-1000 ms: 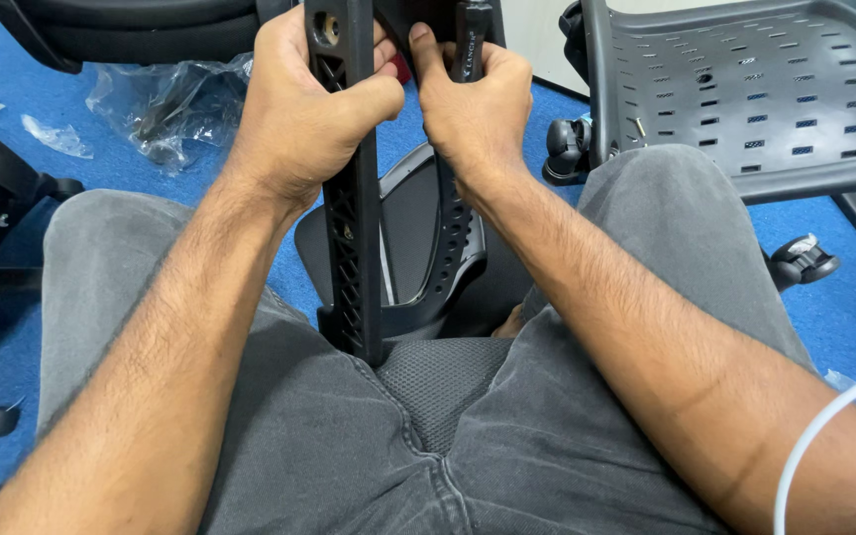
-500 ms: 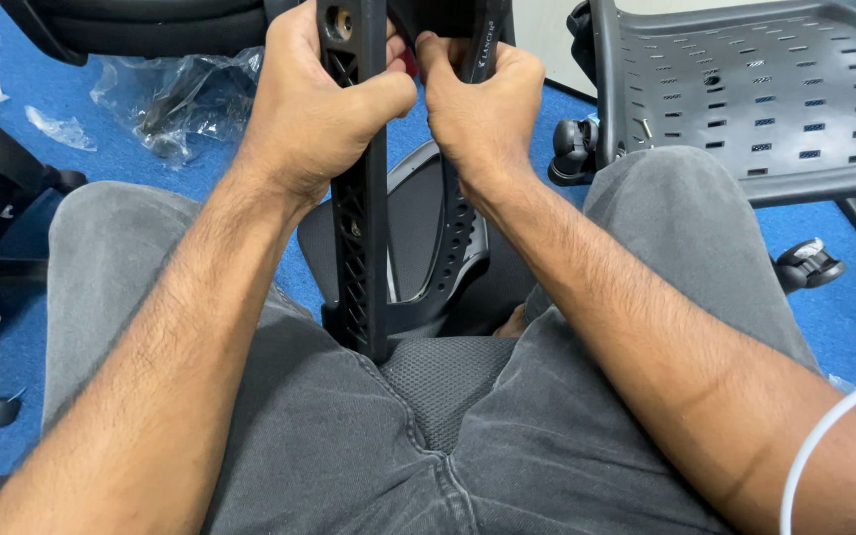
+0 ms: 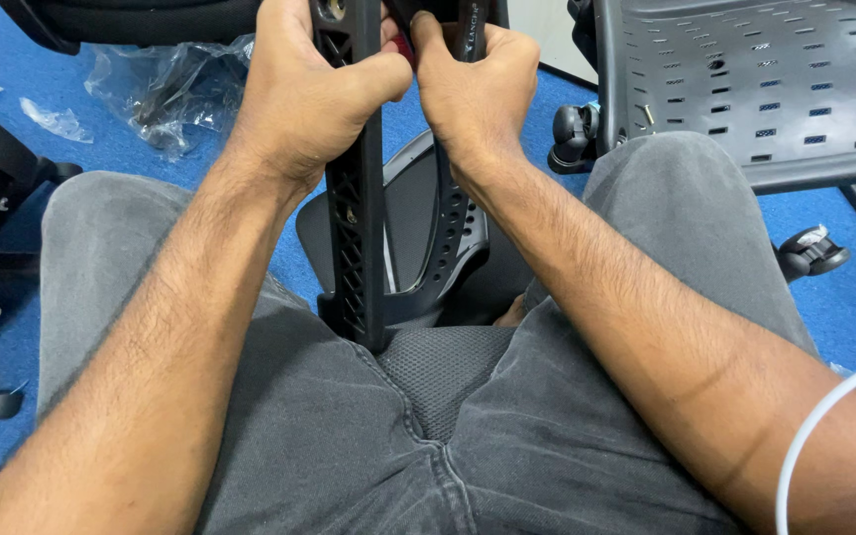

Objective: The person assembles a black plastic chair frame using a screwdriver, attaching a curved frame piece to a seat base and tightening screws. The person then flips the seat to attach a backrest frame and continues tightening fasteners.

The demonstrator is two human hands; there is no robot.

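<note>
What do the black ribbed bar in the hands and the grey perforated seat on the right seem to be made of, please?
The black ribbed bar, gripped by the left hand, looks like moulded plastic with a matt finish: its side shows a cast lattice of ribs. The grey perforated seat also looks like moulded plastic, dull and smooth, with even rows of slots. Metal cores cannot be ruled out.

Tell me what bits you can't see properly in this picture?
- Top of the black ribbed bar: cut off by the head view's upper edge.
- Small red thing between the hands: mostly covered by the left hand and the right hand.
- Grey chair seat: runs off the right edge.
- White cable: both ends out of frame.
</note>
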